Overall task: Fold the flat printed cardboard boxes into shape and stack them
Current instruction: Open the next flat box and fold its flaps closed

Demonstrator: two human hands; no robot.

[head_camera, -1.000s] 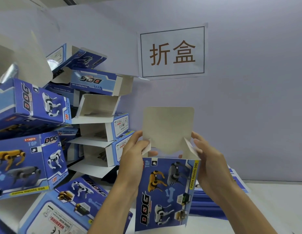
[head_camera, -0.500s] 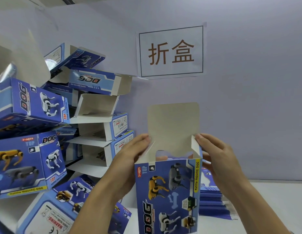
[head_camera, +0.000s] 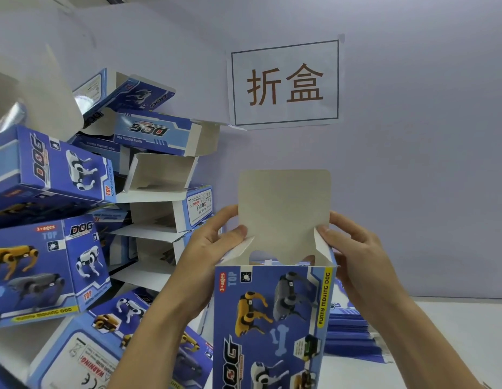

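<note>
I hold a blue printed dog-toy box (head_camera: 272, 318) upright in front of me, its top end open. Its grey top lid flap (head_camera: 283, 209) stands straight up. My left hand (head_camera: 207, 259) grips the box's left side, thumb on the small left flap (head_camera: 238, 249). My right hand (head_camera: 356, 254) grips the right side, thumb on the small right flap (head_camera: 321, 245). A leaning pile of folded boxes (head_camera: 84, 192) fills the left. A stack of flat boxes (head_camera: 353, 332) lies on the table behind my right hand.
A paper sign (head_camera: 285, 84) with brown characters hangs on the pale wall behind. The white table (head_camera: 440, 332) runs to the right. One folded box (head_camera: 104, 346) lies on its side at the lower left, close to my left forearm.
The box has risen and come closer to me. The two small side flaps are spread outward under my thumbs, and the lid flap stays upright.
</note>
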